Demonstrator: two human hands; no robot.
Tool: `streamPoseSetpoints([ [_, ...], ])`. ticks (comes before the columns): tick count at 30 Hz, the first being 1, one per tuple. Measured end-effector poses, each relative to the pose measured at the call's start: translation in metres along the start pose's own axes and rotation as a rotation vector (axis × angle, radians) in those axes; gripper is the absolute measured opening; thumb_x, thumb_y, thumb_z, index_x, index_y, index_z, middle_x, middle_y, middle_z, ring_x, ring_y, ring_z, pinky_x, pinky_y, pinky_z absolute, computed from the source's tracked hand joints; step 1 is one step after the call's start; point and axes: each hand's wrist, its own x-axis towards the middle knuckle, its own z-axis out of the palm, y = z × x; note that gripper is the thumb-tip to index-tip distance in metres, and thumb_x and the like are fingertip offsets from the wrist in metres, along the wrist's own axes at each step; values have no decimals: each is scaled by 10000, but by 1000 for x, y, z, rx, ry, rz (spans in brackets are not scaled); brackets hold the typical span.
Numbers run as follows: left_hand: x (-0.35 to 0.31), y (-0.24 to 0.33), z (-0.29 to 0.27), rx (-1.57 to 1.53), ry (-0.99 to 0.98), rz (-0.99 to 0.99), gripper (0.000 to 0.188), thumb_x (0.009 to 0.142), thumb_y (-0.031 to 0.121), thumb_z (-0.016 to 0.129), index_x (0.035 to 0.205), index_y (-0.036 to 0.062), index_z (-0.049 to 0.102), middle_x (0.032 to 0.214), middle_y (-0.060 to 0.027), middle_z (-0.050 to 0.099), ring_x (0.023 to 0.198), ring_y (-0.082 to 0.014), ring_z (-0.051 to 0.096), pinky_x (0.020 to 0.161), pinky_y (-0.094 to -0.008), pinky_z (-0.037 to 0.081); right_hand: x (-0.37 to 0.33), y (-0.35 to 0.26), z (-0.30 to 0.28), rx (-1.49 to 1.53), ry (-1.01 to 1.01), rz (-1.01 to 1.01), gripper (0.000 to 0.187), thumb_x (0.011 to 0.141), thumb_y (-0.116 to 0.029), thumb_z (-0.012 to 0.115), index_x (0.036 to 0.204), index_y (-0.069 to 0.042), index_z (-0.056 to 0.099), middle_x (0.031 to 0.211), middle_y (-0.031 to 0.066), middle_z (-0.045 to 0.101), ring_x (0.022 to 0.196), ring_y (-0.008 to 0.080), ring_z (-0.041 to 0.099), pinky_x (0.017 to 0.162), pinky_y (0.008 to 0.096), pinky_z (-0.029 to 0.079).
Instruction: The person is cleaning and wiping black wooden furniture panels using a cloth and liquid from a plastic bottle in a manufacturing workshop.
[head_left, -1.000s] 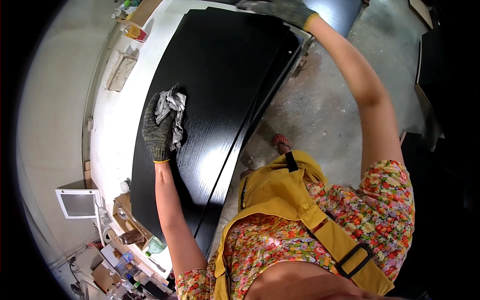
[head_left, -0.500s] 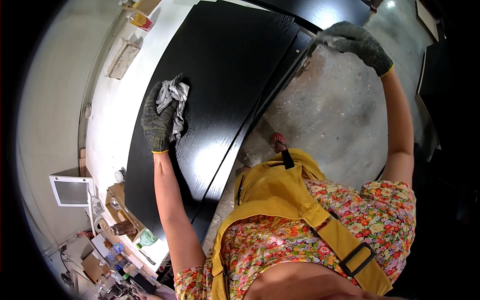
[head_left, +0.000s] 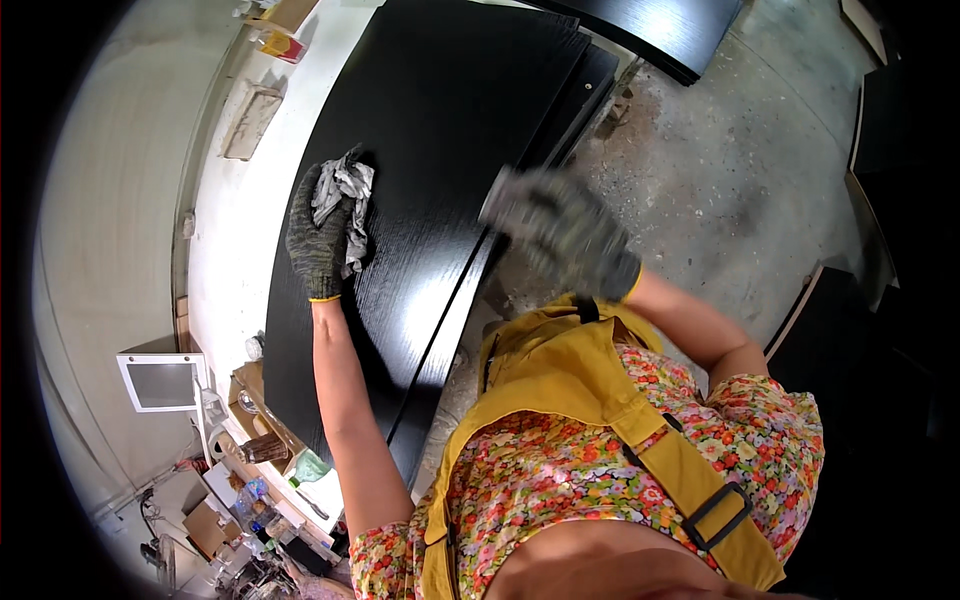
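My left hand [head_left: 318,240], in a dark knitted glove with a yellow cuff, is closed around a crumpled grey-and-white rag [head_left: 345,200]. Both rest on a black wood-grain panel [head_left: 430,130] lying on a white table. My right hand [head_left: 565,230], gloved the same way, is at the panel's right long edge and smeared by motion. Its fingers appear bent together, with a pale, thin edge showing at the fingertips; what that is I cannot make out. Another black board [head_left: 600,85] shows beneath the panel, jutting out along its right side.
A second black panel [head_left: 650,30] lies at the far end. Along the white table [head_left: 215,230] sit a pale block [head_left: 252,122], a red-and-yellow box [head_left: 280,46] and a cardboard tray [head_left: 262,400]. A small white-framed screen [head_left: 162,383] stands left. Dark boards [head_left: 830,310] stand at right.
My right hand has swept from the far right end of the panel back toward me, along its right edge. The left hand stays on the rag in about the same place.
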Motion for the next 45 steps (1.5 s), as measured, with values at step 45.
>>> streamPoseSetpoints([
  [45, -101, -59, -68, 125, 180, 11, 618, 765, 189, 768, 1329, 33, 569, 1222, -145, 661, 1126, -210, 627, 979, -308, 492, 15, 37, -5, -458, -381, -222, 439, 834, -128, 654, 1271, -176, 653, 1335, 62, 592, 1221, 264, 535, 1043, 409, 421],
])
